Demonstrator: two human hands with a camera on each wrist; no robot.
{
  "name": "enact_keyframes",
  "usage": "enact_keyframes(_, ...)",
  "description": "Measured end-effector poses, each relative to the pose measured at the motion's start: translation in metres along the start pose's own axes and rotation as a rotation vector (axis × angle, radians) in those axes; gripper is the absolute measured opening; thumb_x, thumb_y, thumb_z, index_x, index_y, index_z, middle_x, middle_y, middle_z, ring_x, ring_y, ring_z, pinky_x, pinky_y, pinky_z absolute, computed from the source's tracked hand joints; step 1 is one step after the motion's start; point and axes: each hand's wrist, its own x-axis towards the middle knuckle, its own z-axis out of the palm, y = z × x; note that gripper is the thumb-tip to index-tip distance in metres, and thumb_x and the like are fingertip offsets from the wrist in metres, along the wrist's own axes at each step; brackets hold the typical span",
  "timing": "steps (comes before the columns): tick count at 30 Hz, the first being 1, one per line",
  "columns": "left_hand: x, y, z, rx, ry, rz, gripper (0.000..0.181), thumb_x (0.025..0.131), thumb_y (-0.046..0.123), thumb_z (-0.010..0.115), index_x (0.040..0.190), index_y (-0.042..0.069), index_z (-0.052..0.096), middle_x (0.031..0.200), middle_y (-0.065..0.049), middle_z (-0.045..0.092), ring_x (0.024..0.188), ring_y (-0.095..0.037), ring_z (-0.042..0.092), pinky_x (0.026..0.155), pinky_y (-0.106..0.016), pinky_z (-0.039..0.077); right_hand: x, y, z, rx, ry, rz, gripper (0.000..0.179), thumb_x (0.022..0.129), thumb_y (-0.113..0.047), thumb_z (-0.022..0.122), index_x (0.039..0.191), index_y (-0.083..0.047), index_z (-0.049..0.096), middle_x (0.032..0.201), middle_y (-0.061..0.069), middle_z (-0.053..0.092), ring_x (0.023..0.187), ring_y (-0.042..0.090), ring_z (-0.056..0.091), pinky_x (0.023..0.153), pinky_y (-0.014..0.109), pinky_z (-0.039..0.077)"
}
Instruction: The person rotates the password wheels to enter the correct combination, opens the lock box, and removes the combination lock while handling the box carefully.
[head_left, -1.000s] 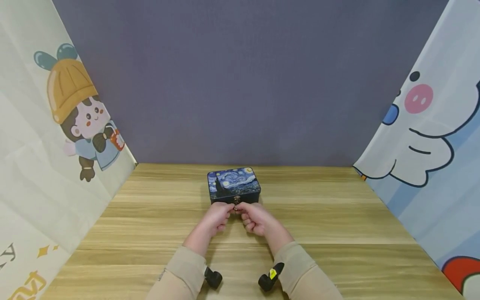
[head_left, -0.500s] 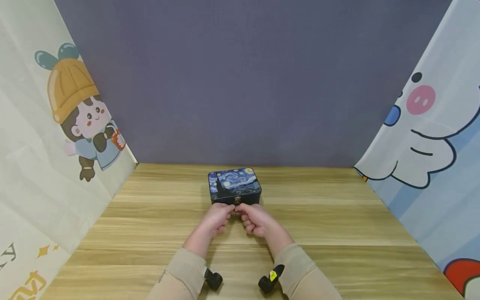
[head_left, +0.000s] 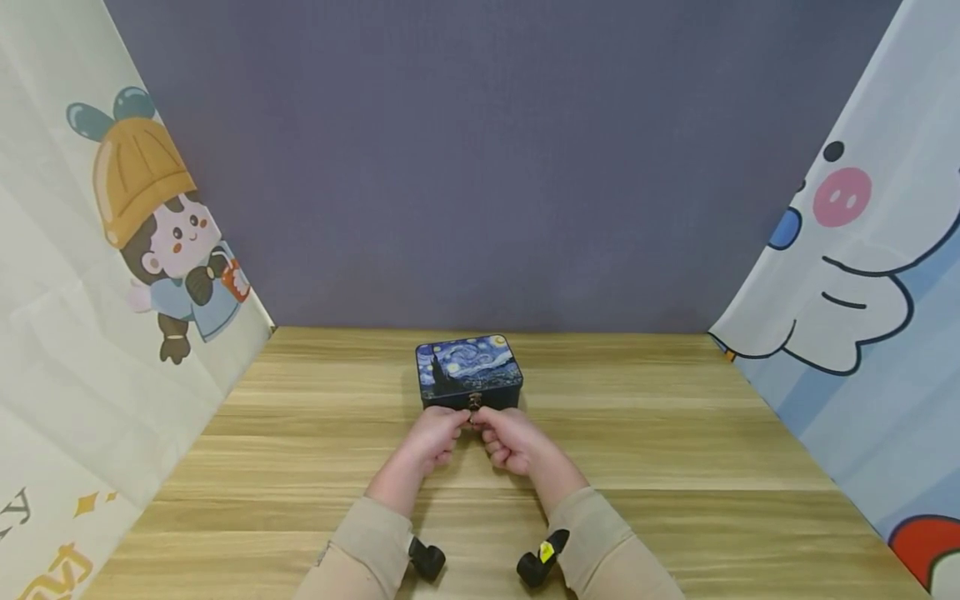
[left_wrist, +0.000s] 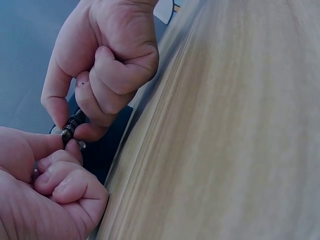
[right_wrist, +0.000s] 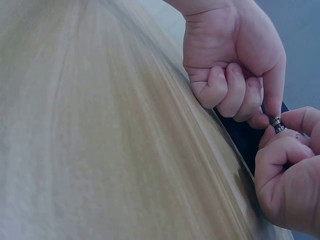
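Observation:
A dark blue tin box (head_left: pixel 468 365) with a starry-night painting on its lid stands shut on the table, a bronze-coloured clasp (head_left: pixel 475 401) at its front. Just before the clasp, my left hand (head_left: pixel 432 437) and right hand (head_left: pixel 513 437) meet fingertip to fingertip. Between them is a small dark metal combination lock (left_wrist: pixel 74 122) with a ringed barrel. Each hand pinches one end of it with thumb and index finger, the other fingers curled in. In the right wrist view only part of the ringed barrel (right_wrist: pixel 278 125) shows; fingertips hide the rest.
The wood-grain table (head_left: pixel 637 417) extends to both sides of the box. A grey-purple panel (head_left: pixel 487 167) rises behind it, with printed cloths at left (head_left: pixel 52 333) and right (head_left: pixel 900 375). A small black camera (head_left: pixel 427 558) hangs by each cuff.

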Motion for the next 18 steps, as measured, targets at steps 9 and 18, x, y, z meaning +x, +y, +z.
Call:
enact_keyframes(9, -0.001, 0.0025, -0.001, 0.003, 0.0, -0.003, 0.021, 0.105, 0.02, 0.053, 0.099, 0.0, 0.058, 0.06, 0.005, 0.033, 0.045, -0.006, 0.025, 0.041, -0.021, 0.023, -0.0006, -0.0019, -0.0015, 0.014, -0.013, 0.025, 0.016, 0.09, -0.021, 0.063, 0.083, -0.009, 0.055, 0.058, -0.01, 0.031, 0.043, 0.0, 0.025, 0.038, 0.015, 0.019)
enact_keyframes(18, -0.0006, 0.0023, -0.0014, -0.024, -0.005, -0.015, 0.024, 0.105, 0.021, 0.054, 0.097, -0.001, 0.056, 0.061, 0.005, 0.033, 0.046, -0.006, 0.024, 0.043, -0.021, 0.023, -0.0063, -0.0076, -0.0072, 0.078, -0.056, 0.074, 0.032, 0.096, -0.035, 0.057, 0.098, -0.004, 0.052, 0.057, -0.013, 0.027, 0.043, -0.002, 0.02, 0.038, 0.013, 0.017)
